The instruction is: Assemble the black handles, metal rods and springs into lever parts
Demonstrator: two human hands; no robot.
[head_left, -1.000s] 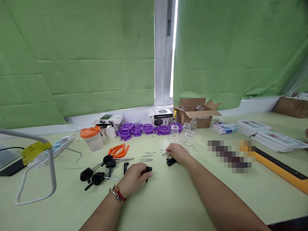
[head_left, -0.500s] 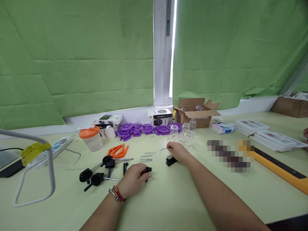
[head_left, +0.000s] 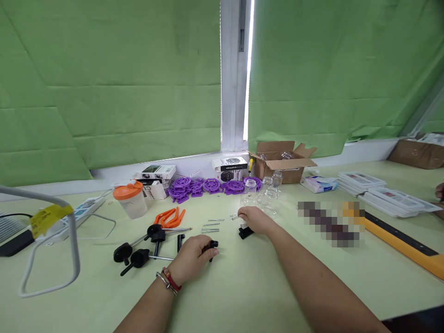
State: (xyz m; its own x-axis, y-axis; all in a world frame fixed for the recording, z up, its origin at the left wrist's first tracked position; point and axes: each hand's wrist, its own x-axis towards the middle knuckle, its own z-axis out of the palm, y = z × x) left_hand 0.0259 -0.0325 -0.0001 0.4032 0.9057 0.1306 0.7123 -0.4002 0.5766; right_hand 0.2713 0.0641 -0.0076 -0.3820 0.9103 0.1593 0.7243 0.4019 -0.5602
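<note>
My left hand is closed around a small black plastic part, whose end pokes out past the thumb. Farther off on the right, my right hand has its fingertips together at a small metal coil spring; the exact grip is partly hidden. Under that hand lie another spring and a black plastic piece. Several thin metal pins rest between the two hands. A black plastic piece stands just beyond my left hand.
Black-handled parts with metal shafts and orange clips lie left. Behind are an orange-lidded cup, purple plastic discs, glass jars and a cardboard box. Another person's hand shows at the right edge.
My right hand has shifted slightly, and the spring at its fingertips now lies at a different angle. My left hand keeps its hold on the black plastic part.
</note>
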